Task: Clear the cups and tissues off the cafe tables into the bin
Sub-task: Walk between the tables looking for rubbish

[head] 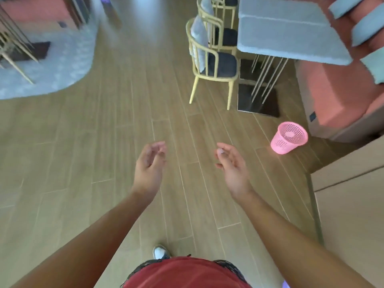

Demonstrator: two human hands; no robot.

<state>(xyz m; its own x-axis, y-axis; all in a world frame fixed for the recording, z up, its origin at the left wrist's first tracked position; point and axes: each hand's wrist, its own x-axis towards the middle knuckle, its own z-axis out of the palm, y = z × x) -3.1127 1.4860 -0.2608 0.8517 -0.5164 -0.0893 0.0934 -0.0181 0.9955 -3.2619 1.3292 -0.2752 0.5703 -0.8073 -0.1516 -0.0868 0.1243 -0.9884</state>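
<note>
Cups, tissues: none made out on either surface. Round surface (pixel 52 65) at far left edge, blurred. Left hand (pixel 148 161) loosely curled, holds nothing. Right hand (pixel 230 165) relaxed, open; pale speck at fingertip, too small to identify. Bin (pixel 280 142) upright on floor (pixel 124 121), right of hands, pale item inside. Grey surface (pixel 291 32) at top right. Judgement: some rubbish already binned; remainder, if any, out of view.

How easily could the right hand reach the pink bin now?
Likely not yet: the bin stands on the floor, apart from the right hand, but nothing blocks the way.
</note>
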